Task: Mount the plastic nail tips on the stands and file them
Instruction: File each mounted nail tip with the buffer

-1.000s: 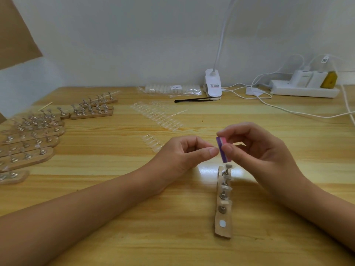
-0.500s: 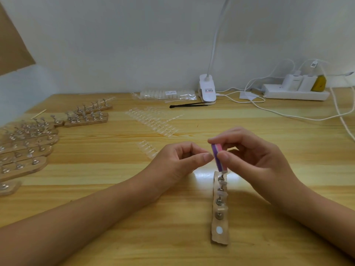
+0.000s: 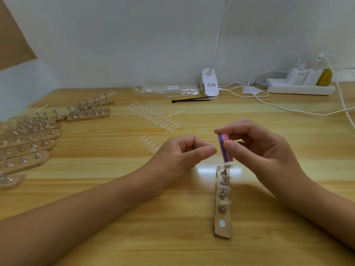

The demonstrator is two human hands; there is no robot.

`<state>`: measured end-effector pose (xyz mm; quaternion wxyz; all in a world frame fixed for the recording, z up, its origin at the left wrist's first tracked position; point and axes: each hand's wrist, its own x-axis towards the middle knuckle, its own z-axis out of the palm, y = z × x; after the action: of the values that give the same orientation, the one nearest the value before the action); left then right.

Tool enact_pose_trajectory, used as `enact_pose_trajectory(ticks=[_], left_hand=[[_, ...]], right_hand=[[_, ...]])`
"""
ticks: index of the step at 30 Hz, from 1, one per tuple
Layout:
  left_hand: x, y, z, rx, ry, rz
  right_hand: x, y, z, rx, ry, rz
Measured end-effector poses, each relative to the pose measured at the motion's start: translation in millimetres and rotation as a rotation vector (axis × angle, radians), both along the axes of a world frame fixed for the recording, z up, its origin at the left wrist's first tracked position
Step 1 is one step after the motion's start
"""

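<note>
We see open table (image 3: 153,244) at 7 o'clock of the stand (image 3: 223,230); right hand (image 3: 269,156) pinches the file (image 3: 224,150) over its 12 o'clock end, left hand (image 3: 178,156) fingers curled, grip unclear.

Wooden table (image 3: 119,244) — pale grain, glossy. Well beyond the left hand (image 3: 178,156) and right hand (image 3: 265,150): white clip lamp (image 3: 209,84) at the wall, with a slim black tool (image 3: 192,99) lying just in front of it. Beyond and right of the right hand: white power strip (image 3: 299,89) with plugs, white cables (image 3: 278,108) trailing. Far left of the left hand — thin wooden stick (image 3: 40,108), brown cardboard (image 3: 13,45) above.
</note>
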<state>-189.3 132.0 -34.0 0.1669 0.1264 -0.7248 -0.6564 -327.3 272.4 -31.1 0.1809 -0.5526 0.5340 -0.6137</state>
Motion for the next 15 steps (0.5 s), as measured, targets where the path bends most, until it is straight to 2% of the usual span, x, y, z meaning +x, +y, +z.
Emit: enact_pose_trajectory(ticks=[2,6,10,12,15], left_hand=[[-0.4,0.5,0.4,0.002,-0.003,0.001],[0.4,-0.2,0.2,0.005,0.001,-0.009],[-0.2,0.3,1.1,0.003,0.0,-0.002],[-0.8,0.4,0.2,0.01,0.001,0.001],[-1.0,0.8,-1.0,0.003,0.001,-0.005]], right_hand=[[0.9,-1.5,-1.9,0.034,0.021,-0.002],[-1.5,-2.4,-2.5,0.025,-0.06,-0.041],[0.3,-1.7,-5.5,0.059,0.039,-0.003],[-3.3,-2.5,-4.3,0.101,-0.02,-0.044],[-8.1,-2.9,-2.3,0.128,-0.216,-0.001]])
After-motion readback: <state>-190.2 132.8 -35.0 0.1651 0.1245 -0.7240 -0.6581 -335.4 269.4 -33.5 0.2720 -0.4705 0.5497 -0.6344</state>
